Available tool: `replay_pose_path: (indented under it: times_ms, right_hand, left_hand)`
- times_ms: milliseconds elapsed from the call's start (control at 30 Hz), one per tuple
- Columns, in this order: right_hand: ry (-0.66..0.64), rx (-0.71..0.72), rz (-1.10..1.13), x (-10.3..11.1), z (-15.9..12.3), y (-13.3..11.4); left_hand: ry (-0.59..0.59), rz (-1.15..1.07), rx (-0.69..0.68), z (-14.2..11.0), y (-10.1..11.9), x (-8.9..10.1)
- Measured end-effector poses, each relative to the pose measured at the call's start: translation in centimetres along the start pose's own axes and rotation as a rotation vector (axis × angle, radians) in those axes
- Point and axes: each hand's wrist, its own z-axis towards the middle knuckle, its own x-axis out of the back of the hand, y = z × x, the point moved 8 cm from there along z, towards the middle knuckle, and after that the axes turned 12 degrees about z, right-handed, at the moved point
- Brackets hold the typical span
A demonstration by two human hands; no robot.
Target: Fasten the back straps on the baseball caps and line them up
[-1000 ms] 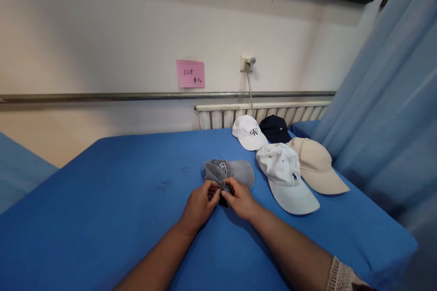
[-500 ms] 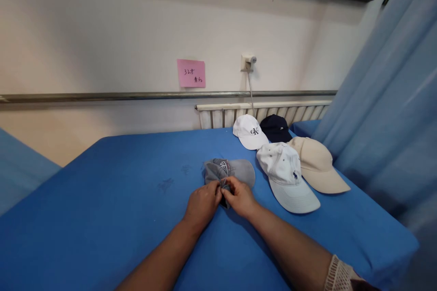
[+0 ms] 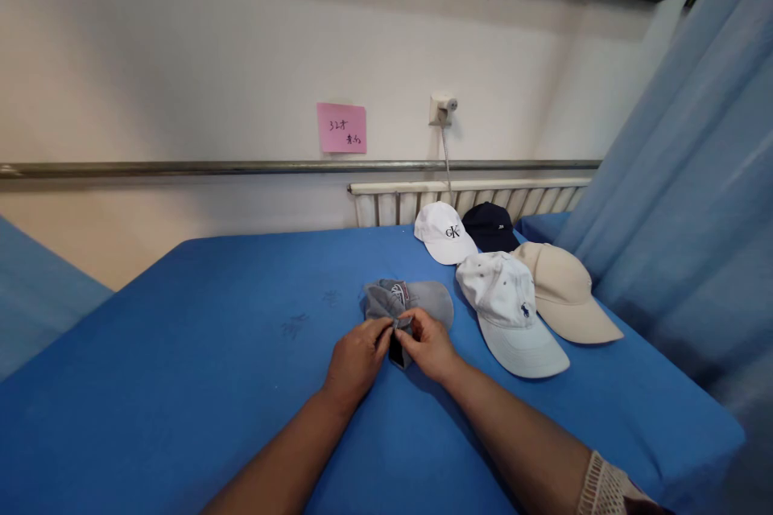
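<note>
A grey baseball cap (image 3: 431, 299) with white lettering on its front lies on the blue-covered table (image 3: 229, 386), its brim turned to the right. My left hand (image 3: 357, 358) pinches the near edge of the cap, where a strap seems to be. From the other side, my right hand (image 3: 427, 344) grips the same part between thumb and fingers, the fingertips of both hands almost meeting. A dark opening shows just below them. The fingers partly cover the strap, so its fastening cannot be made out.
To the right sit a pale cap with a small horse emblem (image 3: 504, 310), a beige cap (image 3: 564, 290), a white cap with black letters (image 3: 444, 233) and a navy cap (image 3: 489, 225). Behind are a radiator (image 3: 386, 208) and a metal rail (image 3: 241, 168); a blue curtain (image 3: 682, 145) hangs right.
The fingers have shifted slightly at the grey cap's near edge, and more of the dark opening below them shows. The view has moved a little; the other caps stay put.
</note>
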Motion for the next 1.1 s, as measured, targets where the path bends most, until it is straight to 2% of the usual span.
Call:
replay_pose_path:
  times_ms: [200, 400, 500, 633, 800, 933, 1100]
  right_hand:
    - [-0.019, 0.007, -0.04, -0.2, -0.1, -0.2]
    - [-0.034, 0.011, -0.07, -0.4, -0.2, -0.4]
    - [-0.032, 0.006, -0.086, -0.4, -0.3, -0.6]
    - [-0.021, -0.001, -0.025, -0.3, -0.3, -0.6]
    - [-0.015, -0.011, 0.012, -0.2, -0.3, -0.5]
    - [-0.018, -0.007, 0.007, -0.2, -0.3, -0.4]
    - [-0.017, 0.0, -0.003, -0.3, -0.4, -0.3]
  left_hand:
    - [-0.018, 0.198, -0.136, 0.1, 0.8, -0.1]
    - [-0.098, 0.331, -0.095, 0.5, 0.9, -0.3]
    - [-0.114, 0.312, -0.04, 0.7, 0.3, -0.5]
    - [-0.1, 0.14, 0.044, 0.6, -0.6, -0.5]
    - [-0.036, 0.004, -0.023, 0.2, -0.3, 0.0]
    - [-0.044, 0.038, -0.091, -0.1, 0.1, 0.1]
    - [-0.064, 0.154, -0.11, 0.1, 0.5, 0.0]
